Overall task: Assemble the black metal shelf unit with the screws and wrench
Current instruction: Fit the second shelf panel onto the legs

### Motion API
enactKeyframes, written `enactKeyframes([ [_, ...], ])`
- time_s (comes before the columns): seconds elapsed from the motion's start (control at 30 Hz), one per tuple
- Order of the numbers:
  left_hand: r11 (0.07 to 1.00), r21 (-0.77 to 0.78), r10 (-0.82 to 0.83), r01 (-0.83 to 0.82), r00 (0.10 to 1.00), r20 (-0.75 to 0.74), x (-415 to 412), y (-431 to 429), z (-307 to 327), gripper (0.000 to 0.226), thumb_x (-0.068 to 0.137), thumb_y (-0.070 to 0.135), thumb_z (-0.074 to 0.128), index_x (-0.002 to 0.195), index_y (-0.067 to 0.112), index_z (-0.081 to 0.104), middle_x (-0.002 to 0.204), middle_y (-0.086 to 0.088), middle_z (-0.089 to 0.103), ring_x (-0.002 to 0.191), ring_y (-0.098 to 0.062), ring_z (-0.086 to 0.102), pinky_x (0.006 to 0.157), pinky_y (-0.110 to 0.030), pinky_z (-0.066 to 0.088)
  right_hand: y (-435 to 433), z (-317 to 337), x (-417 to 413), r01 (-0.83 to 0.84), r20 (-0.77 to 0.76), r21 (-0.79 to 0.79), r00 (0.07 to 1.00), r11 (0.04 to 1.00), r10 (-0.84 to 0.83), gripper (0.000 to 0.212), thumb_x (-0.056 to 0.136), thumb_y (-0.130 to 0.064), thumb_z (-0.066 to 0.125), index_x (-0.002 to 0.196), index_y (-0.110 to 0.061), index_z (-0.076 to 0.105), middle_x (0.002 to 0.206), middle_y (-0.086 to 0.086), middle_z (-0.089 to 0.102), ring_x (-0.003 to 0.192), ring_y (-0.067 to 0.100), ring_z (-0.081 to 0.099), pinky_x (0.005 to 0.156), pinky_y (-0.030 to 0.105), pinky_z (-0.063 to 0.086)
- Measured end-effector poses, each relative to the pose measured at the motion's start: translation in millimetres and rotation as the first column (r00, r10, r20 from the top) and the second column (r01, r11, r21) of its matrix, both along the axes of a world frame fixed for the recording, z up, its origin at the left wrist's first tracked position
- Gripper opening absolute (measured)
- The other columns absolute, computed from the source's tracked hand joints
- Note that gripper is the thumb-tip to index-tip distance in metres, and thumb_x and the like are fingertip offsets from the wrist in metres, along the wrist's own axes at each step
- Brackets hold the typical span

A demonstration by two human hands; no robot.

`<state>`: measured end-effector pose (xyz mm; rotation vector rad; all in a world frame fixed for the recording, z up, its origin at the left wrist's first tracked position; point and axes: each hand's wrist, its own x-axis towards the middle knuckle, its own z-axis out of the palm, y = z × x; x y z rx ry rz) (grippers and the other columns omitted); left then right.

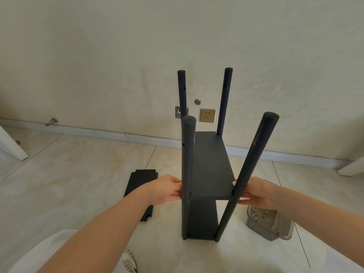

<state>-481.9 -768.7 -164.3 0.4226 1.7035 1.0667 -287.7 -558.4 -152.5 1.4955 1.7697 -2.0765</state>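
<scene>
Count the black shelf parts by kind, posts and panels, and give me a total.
upright posts: 4
mounted panels: 2
loose panel on the floor: 1
Total: 7

No text, label, brand, number or sign can be read anywhere in the view. The black shelf unit (211,166), the loose black panel (141,179) on the floor, the gold wall socket (207,115) and the grey tray (260,230) of screws show plain surfaces, and any marking on them is too small to tell.
</scene>
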Motion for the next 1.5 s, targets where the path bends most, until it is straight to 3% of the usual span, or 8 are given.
enactKeyframes([
  [0.13, 1.000, -0.006, 0.004, -0.004, 1.000, -0.001, -1.0, -0.2, -5.3, 0.030, 0.101, 0.016, 0.059, 0.129, 0.004, 0.061, 0.113, -0.006, 0.074, 0.102, -0.015, 0.073, 0.086, -0.025, 0.059, 1.5, -3.2, 0.5, -0.017, -0.003, -0.001, 1.000, 1.000, 0.017, 0.022, 0.103, -0.001, 0.044, 0.103, -0.002, 0.066, 0.100, 0.016, 0.071, 0.085, 0.028, 0.071, 0.075, 0.042, 0.060],
  [0.3, 1.000, -0.011, 0.022, -0.022, 1.000, 0.020, 0.8, -1.3, -6.7, 0.006, 0.100, 0.015, 0.060, 0.103, 0.015, 0.065, 0.094, 0.002, 0.078, 0.089, -0.011, 0.076, 0.073, -0.020, 0.059, 1.6, -7.7, 1.2, -0.027, 0.005, 0.001, 1.000, 1.000, 0.027, 0.020, 0.102, -0.003, 0.047, 0.101, -0.002, 0.066, 0.098, 0.016, 0.070, 0.080, 0.026, 0.071, 0.068, 0.038, 0.060],
  [0.6, 0.998, -0.064, -0.026, 0.024, 0.999, -0.025, 0.9, 1.4, -10.5, 0.013, 0.101, 0.008, 0.057, 0.107, 0.018, 0.063, 0.113, -0.006, 0.072, 0.106, -0.020, 0.071, 0.098, -0.040, 0.056, 0.6, -8.6, 1.2, -0.027, -0.006, -0.003, 1.000, 1.000, 0.027, 0.021, 0.103, -0.002, 0.044, 0.101, -0.003, 0.065, 0.103, 0.016, 0.068, 0.083, 0.027, 0.071, 0.062, 0.036, 0.060],
  [0.73, 0.984, -0.025, 0.176, -0.174, 0.980, 0.096, 13.2, 8.2, -19.2, 0.011, 0.105, 0.014, 0.053, 0.108, 0.015, 0.063, 0.103, -0.004, 0.072, 0.094, -0.019, 0.071, 0.071, -0.027, 0.061, 1.7, -11.2, 1.7, -0.013, -0.010, -0.014, 1.000, 1.000, 0.013, 0.021, 0.103, -0.001, 0.043, 0.103, -0.002, 0.064, 0.102, 0.016, 0.067, 0.083, 0.027, 0.069, 0.075, 0.041, 0.059],
  [0.93, 0.988, 0.005, 0.150, -0.152, 0.975, 0.162, 11.3, 5.2, -20.1, 0.013, 0.105, 0.017, 0.052, 0.107, 0.022, 0.064, 0.092, 0.005, 0.077, 0.086, -0.013, 0.075, 0.062, -0.022, 0.058, 1.2, -11.7, 0.7, -0.033, -0.020, -0.008, 0.999, 0.999, 0.033, 0.018, 0.103, -0.003, 0.045, 0.105, -0.002, 0.063, 0.105, 0.016, 0.068, 0.089, 0.029, 0.069, 0.096, 0.050, 0.053],
  [1.03, 0.994, 0.006, 0.103, -0.105, 0.982, 0.161, 9.7, 4.6, -19.0, 0.017, 0.106, 0.016, 0.051, 0.118, 0.019, 0.063, 0.097, 0.005, 0.077, 0.092, -0.013, 0.074, 0.069, -0.023, 0.059, 1.1, -11.5, -0.2, -0.055, -0.023, 0.022, 0.998, 0.998, 0.056, 0.016, 0.102, -0.003, 0.047, 0.103, -0.003, 0.063, 0.103, 0.016, 0.067, 0.087, 0.029, 0.068, 0.092, 0.048, 0.055],
  [1.23, 0.999, 0.015, 0.049, -0.052, 0.987, 0.153, 9.9, 2.5, -19.3, 0.034, 0.108, 0.011, 0.044, 0.142, 0.010, 0.048, 0.125, -0.004, 0.063, 0.128, -0.026, 0.058, 0.115, -0.043, 0.040, 0.9, -15.7, 0.9, -0.049, -0.052, 0.020, 0.997, 0.999, 0.050, 0.015, 0.102, -0.003, 0.048, 0.102, -0.002, 0.063, 0.098, 0.015, 0.067, 0.080, 0.026, 0.068, 0.081, 0.043, 0.057],
  [1.5, 0.957, 0.006, 0.291, -0.291, 0.956, 0.045, 32.0, 6.0, -26.6, 0.018, 0.108, 0.020, 0.044, 0.113, 0.017, 0.062, 0.117, -0.006, 0.068, 0.108, -0.021, 0.067, 0.098, -0.033, 0.054, -0.2, -16.4, 0.8, -0.041, -0.062, 0.056, 0.997, 0.998, 0.044, 0.011, 0.098, 0.003, 0.052, 0.102, 0.001, 0.062, 0.104, 0.020, 0.068, 0.092, 0.035, 0.068, 0.069, 0.042, 0.058],
])
